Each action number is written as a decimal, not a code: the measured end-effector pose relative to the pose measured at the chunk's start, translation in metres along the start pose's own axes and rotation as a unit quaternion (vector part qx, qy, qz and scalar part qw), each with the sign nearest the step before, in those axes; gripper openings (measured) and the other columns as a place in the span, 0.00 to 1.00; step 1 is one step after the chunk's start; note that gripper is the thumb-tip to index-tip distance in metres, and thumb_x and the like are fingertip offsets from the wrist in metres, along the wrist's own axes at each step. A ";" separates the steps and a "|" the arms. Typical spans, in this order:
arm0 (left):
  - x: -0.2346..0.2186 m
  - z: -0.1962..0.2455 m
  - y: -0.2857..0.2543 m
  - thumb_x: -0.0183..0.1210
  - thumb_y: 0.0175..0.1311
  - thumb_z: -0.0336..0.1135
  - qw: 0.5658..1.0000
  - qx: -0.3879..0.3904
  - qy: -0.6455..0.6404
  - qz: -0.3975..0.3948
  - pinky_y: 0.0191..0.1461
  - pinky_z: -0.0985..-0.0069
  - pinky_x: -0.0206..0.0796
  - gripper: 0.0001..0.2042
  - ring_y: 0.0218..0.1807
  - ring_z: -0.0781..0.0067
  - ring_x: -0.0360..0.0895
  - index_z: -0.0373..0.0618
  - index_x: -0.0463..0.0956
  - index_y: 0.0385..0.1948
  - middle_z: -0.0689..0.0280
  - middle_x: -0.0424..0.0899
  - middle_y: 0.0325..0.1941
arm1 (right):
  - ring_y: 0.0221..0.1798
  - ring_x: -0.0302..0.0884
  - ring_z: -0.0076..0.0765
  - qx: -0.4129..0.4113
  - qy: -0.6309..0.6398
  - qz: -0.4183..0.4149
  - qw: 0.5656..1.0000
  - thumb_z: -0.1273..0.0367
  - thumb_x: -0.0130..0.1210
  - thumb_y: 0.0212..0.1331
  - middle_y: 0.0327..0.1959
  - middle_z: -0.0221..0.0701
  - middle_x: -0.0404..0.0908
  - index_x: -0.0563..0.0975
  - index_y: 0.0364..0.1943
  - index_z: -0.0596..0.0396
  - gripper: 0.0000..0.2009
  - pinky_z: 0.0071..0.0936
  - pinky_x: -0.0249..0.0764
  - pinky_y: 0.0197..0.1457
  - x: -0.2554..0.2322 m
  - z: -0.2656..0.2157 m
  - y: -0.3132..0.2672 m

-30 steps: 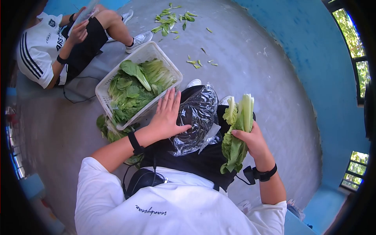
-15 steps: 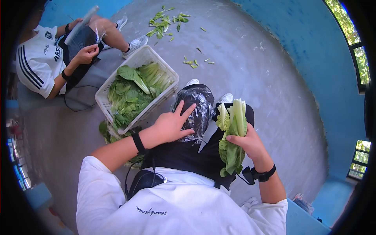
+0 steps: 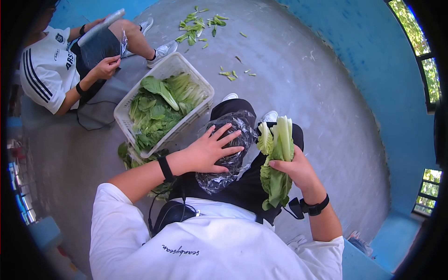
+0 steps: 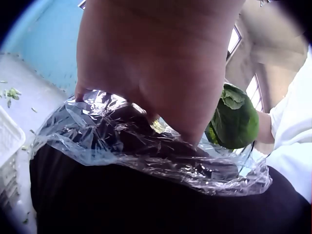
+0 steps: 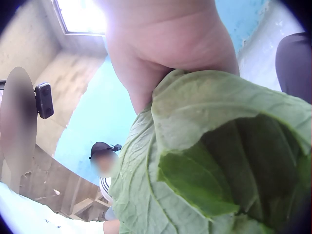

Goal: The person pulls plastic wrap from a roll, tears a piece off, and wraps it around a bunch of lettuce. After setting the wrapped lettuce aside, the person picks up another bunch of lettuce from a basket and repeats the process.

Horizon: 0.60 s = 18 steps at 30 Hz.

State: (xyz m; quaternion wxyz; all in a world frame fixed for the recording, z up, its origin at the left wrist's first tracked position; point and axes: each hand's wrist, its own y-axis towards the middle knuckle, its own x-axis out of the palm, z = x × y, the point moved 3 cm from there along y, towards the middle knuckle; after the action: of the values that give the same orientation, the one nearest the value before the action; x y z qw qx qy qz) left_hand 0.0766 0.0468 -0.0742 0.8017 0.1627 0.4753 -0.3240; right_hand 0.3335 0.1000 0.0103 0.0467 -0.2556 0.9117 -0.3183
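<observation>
Clear plastic film (image 3: 212, 182) lies crinkled over the dark-trousered knee. On it rests my left hand (image 3: 207, 151), palm down with fingers spread; the left wrist view shows the film (image 4: 92, 146) bunched under that hand (image 4: 156, 63). My right hand (image 3: 301, 172) grips a bunch of leafy greens (image 3: 279, 179) over the other thigh, pale stalks pointing away from me and leaves toward me. Broad leaves (image 5: 190, 112) fill much of the right wrist view, below the hand (image 5: 170, 44).
A white crate (image 3: 205, 84) of greens stands ahead on the left, with more greens (image 3: 126, 154) on the floor beside it. Loose leaves (image 3: 191, 30) are scattered farther off. At the upper left a seated person (image 3: 44, 70) holds a clear plastic sheet (image 3: 100, 44).
My left hand has shifted toward me and right, its fingers spreading over the film, which now lies bunched nearer my lap. The right hand still grips the greens. The other person's plastic sheet has been lowered and spread.
</observation>
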 end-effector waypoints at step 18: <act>0.004 0.005 -0.016 0.63 0.63 0.55 0.999 0.011 -0.023 0.034 0.80 0.39 0.46 0.26 0.80 0.44 0.53 0.52 0.79 0.58 0.54 0.65 0.75 | 0.49 0.83 0.29 0.059 0.006 -0.055 0.997 0.74 0.64 0.60 0.50 0.33 0.83 0.74 0.59 0.63 0.22 0.30 0.80 0.55 0.045 0.031 0.093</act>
State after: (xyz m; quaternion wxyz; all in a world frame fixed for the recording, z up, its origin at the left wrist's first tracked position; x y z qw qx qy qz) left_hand 0.0705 0.0301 -0.0742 0.8210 0.1801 0.4478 -0.3051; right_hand 0.2620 0.1225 -0.0668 0.0384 -0.3000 0.8763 -0.3749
